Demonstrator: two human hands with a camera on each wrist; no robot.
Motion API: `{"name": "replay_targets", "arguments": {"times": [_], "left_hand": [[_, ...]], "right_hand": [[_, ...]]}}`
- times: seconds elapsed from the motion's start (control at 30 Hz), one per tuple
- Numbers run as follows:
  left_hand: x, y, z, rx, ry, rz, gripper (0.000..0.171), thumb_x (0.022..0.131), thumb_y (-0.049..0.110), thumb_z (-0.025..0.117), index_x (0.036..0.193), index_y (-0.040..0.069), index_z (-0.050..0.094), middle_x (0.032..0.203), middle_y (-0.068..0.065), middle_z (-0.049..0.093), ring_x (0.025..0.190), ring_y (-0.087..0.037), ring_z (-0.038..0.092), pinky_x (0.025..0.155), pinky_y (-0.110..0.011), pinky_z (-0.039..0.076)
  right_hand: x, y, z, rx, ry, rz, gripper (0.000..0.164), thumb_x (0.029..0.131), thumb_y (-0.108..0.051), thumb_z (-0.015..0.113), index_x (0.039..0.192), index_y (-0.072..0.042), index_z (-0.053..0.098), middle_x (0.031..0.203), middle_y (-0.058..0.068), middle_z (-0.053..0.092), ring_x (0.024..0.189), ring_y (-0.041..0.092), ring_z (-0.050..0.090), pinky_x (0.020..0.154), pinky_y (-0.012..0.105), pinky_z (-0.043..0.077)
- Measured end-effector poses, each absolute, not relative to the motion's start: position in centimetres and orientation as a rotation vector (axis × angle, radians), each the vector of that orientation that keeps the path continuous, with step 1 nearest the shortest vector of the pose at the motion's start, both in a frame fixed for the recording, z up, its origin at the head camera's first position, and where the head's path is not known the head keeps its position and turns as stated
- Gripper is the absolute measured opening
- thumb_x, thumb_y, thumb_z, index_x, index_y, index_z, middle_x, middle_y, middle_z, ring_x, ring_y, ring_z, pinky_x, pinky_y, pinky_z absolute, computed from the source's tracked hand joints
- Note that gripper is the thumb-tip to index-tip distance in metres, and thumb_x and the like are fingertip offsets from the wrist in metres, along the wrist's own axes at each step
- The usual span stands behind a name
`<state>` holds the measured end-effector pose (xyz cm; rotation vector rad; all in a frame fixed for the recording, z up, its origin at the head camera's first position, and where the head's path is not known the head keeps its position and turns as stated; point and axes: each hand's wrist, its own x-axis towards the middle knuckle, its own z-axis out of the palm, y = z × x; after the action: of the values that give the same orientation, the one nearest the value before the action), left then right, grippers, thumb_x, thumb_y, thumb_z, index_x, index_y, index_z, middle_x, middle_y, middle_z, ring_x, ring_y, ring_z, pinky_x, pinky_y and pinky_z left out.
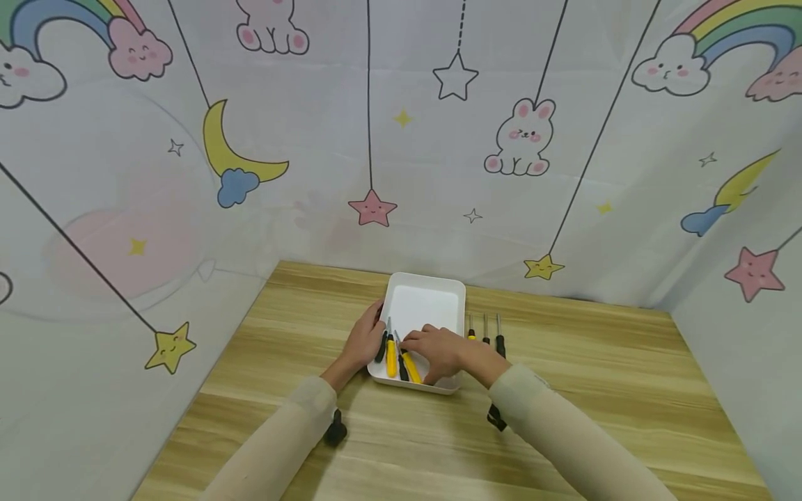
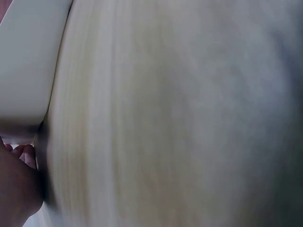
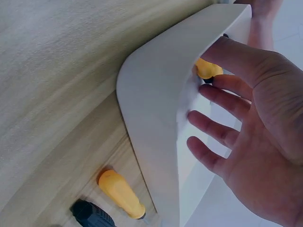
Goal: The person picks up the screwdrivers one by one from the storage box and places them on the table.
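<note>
R hand (image 1: 441, 350) in white tray (image 1: 426, 305), L hand (image 1: 365, 337) on its side

Tray's a bit below ctr of the head view, on a wood-grain tabletop (image 1: 595, 417). L fingers grip its left side. R hand's over the tray's lower part, fingers spread & loosely bent; a yellow handle (image 1: 411, 367) lies btwn thumb & index, can't tell if pinched. Also lower left in tray: black handle (image 1: 381, 348), 2nd yellow handle (image 1: 391, 358), 2nd black handle (image 1: 403, 370). Just right of tray: 3 screwdrivers (image 1: 500, 341), roughly parallel, partly hidden by R arm.
</note>
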<state>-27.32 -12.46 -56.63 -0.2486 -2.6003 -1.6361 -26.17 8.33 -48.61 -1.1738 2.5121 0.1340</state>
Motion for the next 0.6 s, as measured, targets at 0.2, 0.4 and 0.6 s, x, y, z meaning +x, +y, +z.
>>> {"name": "replay_targets", "arguments": {"times": [0.2, 0.4, 0.6], "left_hand": [[-27.29, -12.4, -56.61, -0.247, -2.587, -1.636, 0.055, 0.11, 0.009, 0.039, 0.164, 0.0, 0.034, 0.165, -0.018, 0.042, 0.151, -0.034, 0.042, 0.123, -0.051, 0.034], [-27.37, -12.41, -56.6, -0.252, -2.585, -1.632, 0.055, 0.109, 0.007, 0.04, 0.164, 0.0, 0.034, 0.165, -0.018, 0.041, 0.151, -0.033, 0.042, 0.123, -0.051, 0.035], [-27.18, -12.42, -56.55, -0.258, -2.583, -1.648, 0.055, 0.109, 0.007, 0.04, 0.163, -0.001, 0.034, 0.165, -0.018, 0.041, 0.15, -0.033, 0.042, 0.123, -0.05, 0.035]], "right_hand": [[-26.32, 8.11, -48.43, -1.152, 2.498, 0.112, 0.084, 0.088, -0.041, 0.087, 0.16, -0.021, 0.049, 0.159, -0.002, 0.05, 0.14, 0.025, 0.048, 0.115, 0.042, 0.045], [-26.06, 7.87, -48.23, -1.163, 2.518, 0.128, 0.083, 0.088, -0.042, 0.087, 0.159, -0.018, 0.051, 0.157, -0.001, 0.052, 0.139, 0.025, 0.05, 0.115, 0.043, 0.046], [-25.74, 7.76, -48.46, -1.17, 2.537, 0.167, 0.083, 0.088, -0.043, 0.086, 0.159, -0.018, 0.051, 0.157, -0.001, 0.052, 0.14, 0.024, 0.049, 0.114, 0.045, 0.047]]}}
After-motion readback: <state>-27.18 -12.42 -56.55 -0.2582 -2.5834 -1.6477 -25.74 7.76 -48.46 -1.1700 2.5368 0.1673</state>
